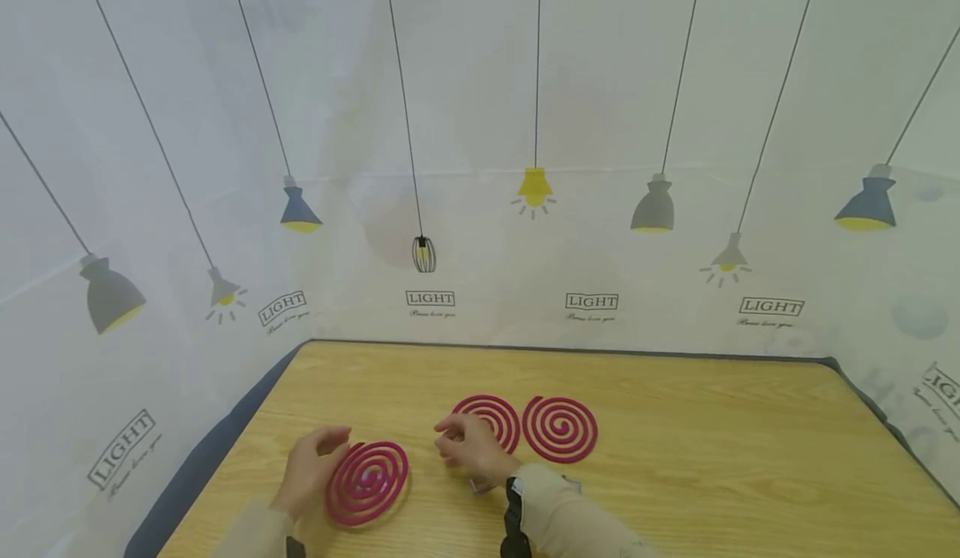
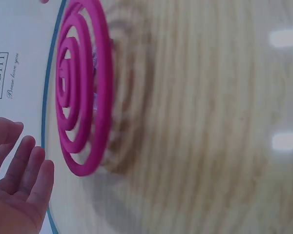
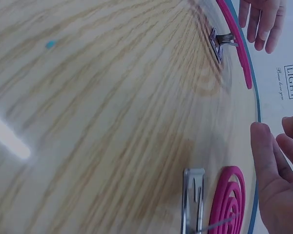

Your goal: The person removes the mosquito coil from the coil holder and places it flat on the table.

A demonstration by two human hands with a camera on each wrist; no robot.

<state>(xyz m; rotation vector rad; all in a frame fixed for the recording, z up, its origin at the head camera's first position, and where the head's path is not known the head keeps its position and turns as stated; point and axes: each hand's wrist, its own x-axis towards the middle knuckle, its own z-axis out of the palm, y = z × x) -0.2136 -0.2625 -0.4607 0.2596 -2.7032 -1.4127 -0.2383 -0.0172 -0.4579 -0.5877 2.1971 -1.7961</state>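
Observation:
A magenta mosquito coil (image 1: 367,481) stands at the left of the table, raised and tilted on a small bent metal stand (image 3: 219,45). Beside its left edge is my left hand (image 1: 311,466), fingers relaxed and apart from the coil in the left wrist view. My right hand (image 1: 476,445) hovers with loosely bent fingers and nothing in them. It partly covers a second coil (image 1: 512,433) lying on the table, and a third coil (image 1: 561,426) lies just right of that one. A flat metal stand (image 3: 193,200) is near the right wrist.
The wood-grain table (image 1: 712,441) has a dark edge along its back. White cloth (image 1: 480,125) printed with lamps surrounds it on the back and sides. A tiny blue spot (image 3: 50,44) shows on the tabletop.

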